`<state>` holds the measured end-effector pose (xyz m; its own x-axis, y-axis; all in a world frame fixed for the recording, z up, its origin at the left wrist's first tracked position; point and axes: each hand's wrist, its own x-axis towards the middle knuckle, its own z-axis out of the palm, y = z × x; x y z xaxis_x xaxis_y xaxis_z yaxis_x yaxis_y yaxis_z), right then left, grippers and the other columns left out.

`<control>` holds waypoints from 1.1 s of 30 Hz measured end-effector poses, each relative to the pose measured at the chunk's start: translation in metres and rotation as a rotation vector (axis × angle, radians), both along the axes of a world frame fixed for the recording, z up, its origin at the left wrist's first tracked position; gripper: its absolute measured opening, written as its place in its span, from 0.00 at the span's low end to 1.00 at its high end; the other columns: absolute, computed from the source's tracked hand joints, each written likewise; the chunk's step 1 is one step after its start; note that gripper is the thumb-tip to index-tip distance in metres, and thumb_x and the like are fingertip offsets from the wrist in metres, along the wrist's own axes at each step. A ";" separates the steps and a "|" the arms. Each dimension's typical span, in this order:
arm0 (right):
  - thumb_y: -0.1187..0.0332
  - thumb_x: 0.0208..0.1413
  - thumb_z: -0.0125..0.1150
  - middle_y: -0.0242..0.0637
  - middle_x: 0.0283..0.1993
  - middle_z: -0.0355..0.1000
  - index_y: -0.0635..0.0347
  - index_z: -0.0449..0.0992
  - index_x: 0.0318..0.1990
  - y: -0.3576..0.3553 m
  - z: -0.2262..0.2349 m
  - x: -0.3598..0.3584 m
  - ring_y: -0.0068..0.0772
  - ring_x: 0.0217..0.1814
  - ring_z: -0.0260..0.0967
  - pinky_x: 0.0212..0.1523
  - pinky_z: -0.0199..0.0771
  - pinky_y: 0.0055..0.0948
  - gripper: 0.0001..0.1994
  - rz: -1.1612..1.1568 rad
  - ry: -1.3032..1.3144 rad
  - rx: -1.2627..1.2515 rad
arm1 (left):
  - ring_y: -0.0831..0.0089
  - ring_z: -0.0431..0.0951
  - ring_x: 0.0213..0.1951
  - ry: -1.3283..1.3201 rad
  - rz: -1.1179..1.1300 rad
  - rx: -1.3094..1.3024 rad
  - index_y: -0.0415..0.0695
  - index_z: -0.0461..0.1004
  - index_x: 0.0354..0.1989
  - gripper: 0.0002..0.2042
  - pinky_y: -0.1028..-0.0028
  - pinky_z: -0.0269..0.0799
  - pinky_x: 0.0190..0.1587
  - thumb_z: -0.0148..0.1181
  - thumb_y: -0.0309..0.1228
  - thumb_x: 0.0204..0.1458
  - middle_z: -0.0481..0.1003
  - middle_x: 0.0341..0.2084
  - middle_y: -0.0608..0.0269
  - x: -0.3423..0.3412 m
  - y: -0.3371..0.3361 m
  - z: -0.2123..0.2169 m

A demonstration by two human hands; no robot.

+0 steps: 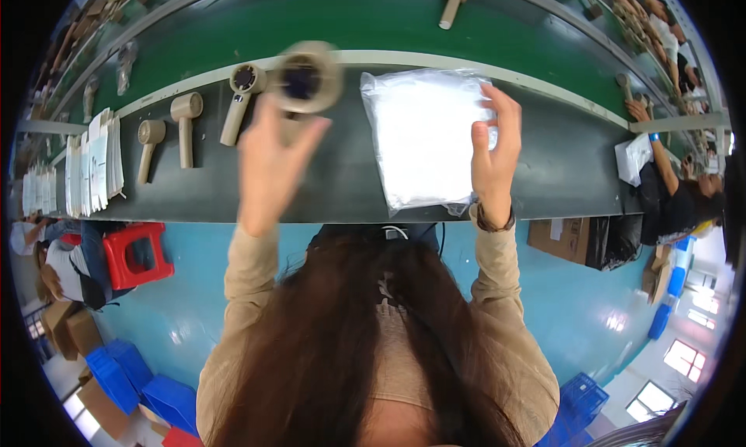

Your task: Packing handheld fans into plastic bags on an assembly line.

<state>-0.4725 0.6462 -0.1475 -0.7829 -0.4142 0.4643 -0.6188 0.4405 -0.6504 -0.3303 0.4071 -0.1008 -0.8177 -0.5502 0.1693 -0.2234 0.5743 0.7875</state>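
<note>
My left hand (276,148), smeared by motion, is closed round a beige handheld fan (307,78). The fan's wide round head with a dark centre is lifted over the dark bench, and its handle is mostly hidden by my fingers. At the right edge of a white stack in clear plastic bags (427,140), my right hand (497,144) is open, thumb and fingers apart. Whether it touches the plastic cannot be told. Just left of my left hand, another beige handheld fan (238,109) lies on the bench with its dark round face up.
Two more beige fans (186,128) (150,148) lie farther left, beside upright white paper stacks (97,163). Beyond the bench's pale rail runs a green belt (373,27) bearing one fan (453,4). A co-worker's arm (659,156) holds a white bag (635,158) at right.
</note>
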 end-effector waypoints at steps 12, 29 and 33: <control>0.66 0.54 0.60 0.36 0.42 0.71 0.65 0.70 0.47 0.193 -0.057 -0.126 0.29 0.44 0.69 0.48 0.68 0.27 0.16 -0.397 -0.026 -0.565 | 0.56 0.72 0.49 0.326 -0.824 -0.117 0.43 0.70 0.51 0.19 0.65 0.66 0.52 0.60 0.36 0.51 0.72 0.48 0.54 -0.202 0.138 -0.071; 0.44 0.34 0.68 0.49 0.30 0.73 0.67 0.58 0.56 0.113 0.005 -0.060 0.38 0.25 0.73 0.27 0.75 0.31 0.46 0.492 -0.817 -0.757 | 0.81 0.71 0.23 -0.197 -0.703 0.568 0.45 0.68 0.52 0.33 0.81 0.67 0.26 0.30 0.62 0.58 0.72 0.23 0.66 -0.195 0.085 -0.014; 0.53 0.36 0.69 0.44 0.34 0.71 0.63 0.57 0.56 0.077 0.009 -0.037 0.35 0.31 0.74 0.32 0.75 0.32 0.41 0.766 -0.924 -0.694 | 0.83 0.69 0.20 -0.299 -0.806 0.734 0.46 0.70 0.53 0.30 0.84 0.61 0.21 0.33 0.58 0.60 0.72 0.20 0.66 -0.146 0.062 -0.003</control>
<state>-0.5093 0.7231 -0.1381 -0.6007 -0.7758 0.1932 0.2135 -0.3886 -0.8963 -0.4767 0.4690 -0.1042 -0.9327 0.2696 -0.2394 -0.2328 0.0565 0.9709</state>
